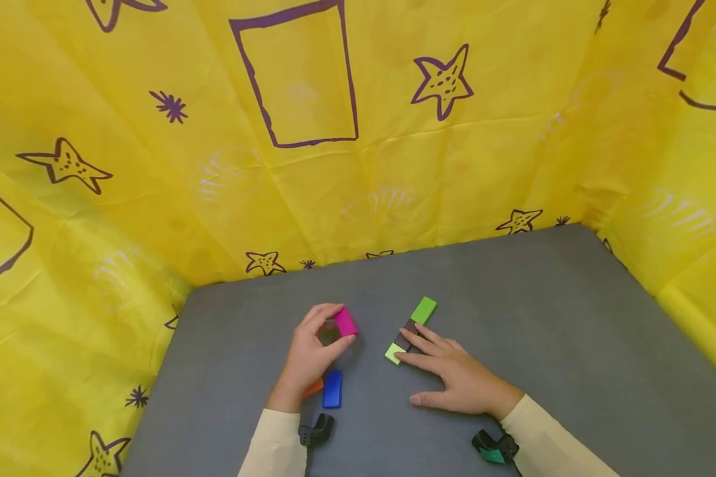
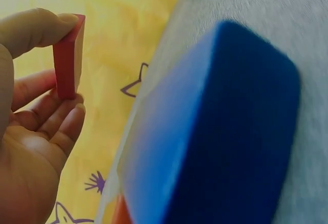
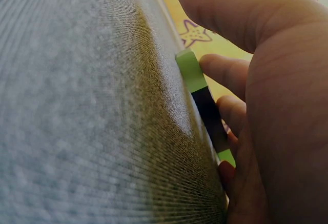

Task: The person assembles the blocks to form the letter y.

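My left hand (image 1: 310,351) pinches a pink rectangular block (image 1: 346,322) between thumb and fingertips, above the table. In the left wrist view the same block (image 2: 67,57) looks redder and is held on edge. Several blocks lie end to end in a slanting row: a light green block (image 1: 392,355) at the near end, a dark block (image 1: 402,339) in the middle and a green block (image 1: 423,309) at the far end. The right hand (image 1: 453,376) rests its outstretched fingers on this row, over the light green and dark blocks, with the thumb spread away.
A blue block (image 1: 332,389) lies by the left wrist and looms large in the left wrist view. Beside it an orange block (image 1: 313,388) is partly hidden under the left arm. Yellow patterned cloth (image 1: 394,179) stands behind the grey table (image 1: 543,318).
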`<state>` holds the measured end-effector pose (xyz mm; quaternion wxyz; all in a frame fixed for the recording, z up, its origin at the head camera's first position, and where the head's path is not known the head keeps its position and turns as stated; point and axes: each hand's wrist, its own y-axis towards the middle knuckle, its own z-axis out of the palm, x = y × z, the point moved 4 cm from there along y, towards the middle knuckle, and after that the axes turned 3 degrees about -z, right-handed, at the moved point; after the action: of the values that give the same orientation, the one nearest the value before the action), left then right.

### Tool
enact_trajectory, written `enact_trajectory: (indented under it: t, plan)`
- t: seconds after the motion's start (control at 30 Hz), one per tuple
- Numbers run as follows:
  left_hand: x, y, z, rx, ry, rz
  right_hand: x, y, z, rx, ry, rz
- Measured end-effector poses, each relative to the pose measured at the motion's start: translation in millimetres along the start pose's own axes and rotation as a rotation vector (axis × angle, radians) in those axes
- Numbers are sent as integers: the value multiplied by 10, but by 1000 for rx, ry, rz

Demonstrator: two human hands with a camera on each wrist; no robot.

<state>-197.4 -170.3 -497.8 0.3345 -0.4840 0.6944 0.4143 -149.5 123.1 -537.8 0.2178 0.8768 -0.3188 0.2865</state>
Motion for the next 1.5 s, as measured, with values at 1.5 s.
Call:
enact_trajectory:
  t: [1.5]
  plan:
    - [83,122,628,169,329,-38,7,3,-1,9,-14,-7]
